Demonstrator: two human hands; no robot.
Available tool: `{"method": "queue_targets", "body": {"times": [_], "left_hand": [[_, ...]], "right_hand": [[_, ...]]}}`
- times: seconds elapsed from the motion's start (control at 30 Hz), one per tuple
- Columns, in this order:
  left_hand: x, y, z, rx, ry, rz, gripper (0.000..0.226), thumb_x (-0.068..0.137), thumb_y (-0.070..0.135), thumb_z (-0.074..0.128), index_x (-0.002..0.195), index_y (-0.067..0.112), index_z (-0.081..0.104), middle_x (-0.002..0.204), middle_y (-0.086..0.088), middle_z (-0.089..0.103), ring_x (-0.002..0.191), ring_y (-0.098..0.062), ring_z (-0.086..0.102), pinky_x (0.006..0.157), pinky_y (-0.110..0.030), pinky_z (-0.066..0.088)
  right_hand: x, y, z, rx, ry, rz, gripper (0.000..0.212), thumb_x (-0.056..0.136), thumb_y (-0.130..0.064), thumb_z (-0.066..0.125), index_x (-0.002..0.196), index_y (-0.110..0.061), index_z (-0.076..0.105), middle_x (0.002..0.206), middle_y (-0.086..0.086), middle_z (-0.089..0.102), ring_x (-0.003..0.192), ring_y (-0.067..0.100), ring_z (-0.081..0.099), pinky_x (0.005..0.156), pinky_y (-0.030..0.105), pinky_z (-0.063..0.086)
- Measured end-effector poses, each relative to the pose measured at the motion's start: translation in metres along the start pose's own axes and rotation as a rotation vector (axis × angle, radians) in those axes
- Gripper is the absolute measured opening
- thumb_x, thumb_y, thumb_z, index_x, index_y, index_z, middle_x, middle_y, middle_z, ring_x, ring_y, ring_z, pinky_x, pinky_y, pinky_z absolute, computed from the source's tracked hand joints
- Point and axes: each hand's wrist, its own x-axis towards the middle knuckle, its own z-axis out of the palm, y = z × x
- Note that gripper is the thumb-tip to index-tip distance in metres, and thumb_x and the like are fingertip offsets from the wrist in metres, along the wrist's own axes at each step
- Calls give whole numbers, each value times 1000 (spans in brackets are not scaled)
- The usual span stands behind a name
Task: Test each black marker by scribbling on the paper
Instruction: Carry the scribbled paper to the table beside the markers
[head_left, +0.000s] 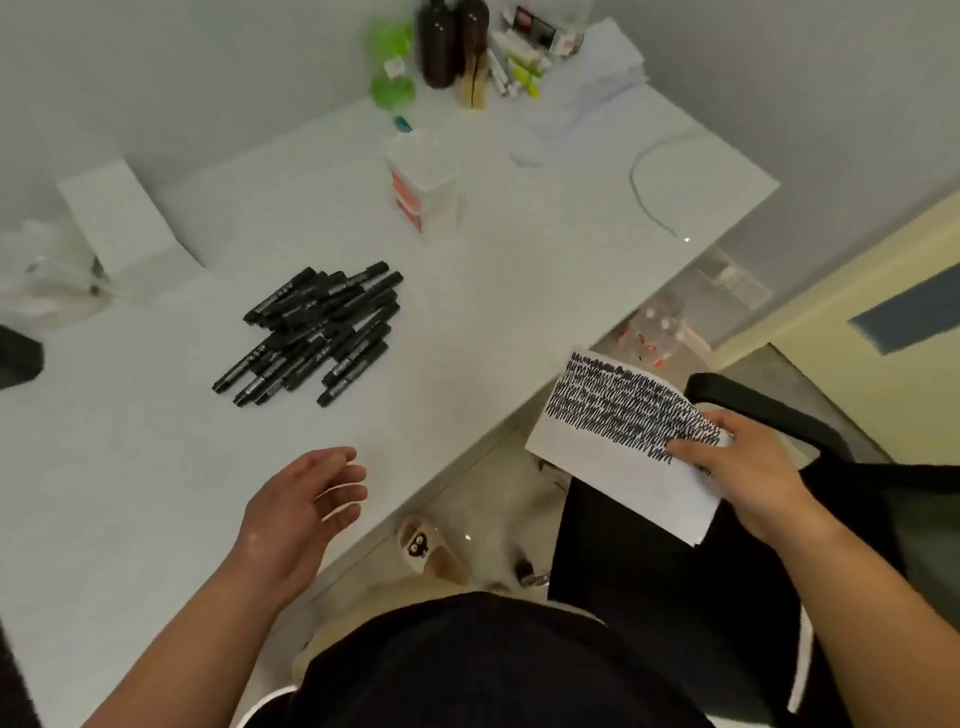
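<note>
Black markers (311, 332) are heaped on the table (519, 291); at their four o'clock the scribbled paper (618, 447) is pinched beyond the table edge by the right hand (748, 467). The left hand (306, 499) is held empty, fingers apart, at six o'clock. Unsupported paper could be torn by scribbling.

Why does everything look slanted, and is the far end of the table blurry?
Head view: the wide-angle lens slants and stretches the table; yes, the bottles at the far end are soft; the markers and the scribbled paper in the right hand are sharper; light is even, with hardly any shadows.
</note>
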Motion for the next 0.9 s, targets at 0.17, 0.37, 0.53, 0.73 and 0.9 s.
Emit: {"method": "queue_targets", "body": {"times": [0.17, 0.37, 0.53, 0.73, 0.9], "left_hand": [[46, 41, -1, -41, 14, 26, 15, 95, 22, 63, 99, 17, 77, 92, -8, 73, 79, -20, 69, 77, -38, 52], [71, 59, 11, -100, 58, 47, 16, 96, 24, 62, 99, 19, 77, 94, -8, 74, 80, -20, 70, 74, -37, 52], [82, 52, 33, -173, 171, 14, 16, 96, 22, 62, 100, 19, 77, 93, -9, 74, 79, -20, 70, 73, -36, 53], [102, 41, 76, -219, 368, -12, 14, 96, 21, 63, 100, 19, 77, 94, -12, 73, 80, -23, 69, 74, -37, 53], [136, 34, 115, -39, 432, 0, 11, 95, 20, 64, 95, 22, 75, 92, -8, 75, 84, -27, 71, 76, -38, 53]], "right_hand": [[43, -69, 52, -175, -152, -93, 30, 75, -16, 88, 98, -22, 70, 95, 2, 78, 80, 21, 76, 73, 41, 61], [102, -141, 94, -353, -292, -232, 27, 74, -17, 89, 92, -22, 69, 92, -3, 74, 74, 10, 68, 58, 25, 46], [174, -187, 128, -578, -468, -337, 33, 73, -16, 88, 100, -17, 68, 100, 7, 73, 88, 26, 70, 76, 37, 54], [262, -208, 179, -857, -606, -579, 54, 71, -25, 89, 119, -19, 65, 114, 4, 68, 98, 24, 61, 80, 27, 40], [305, -196, 193, -946, -583, -833, 80, 73, -30, 88, 142, -21, 49, 135, 10, 49, 111, 33, 61, 93, 38, 49]]}}
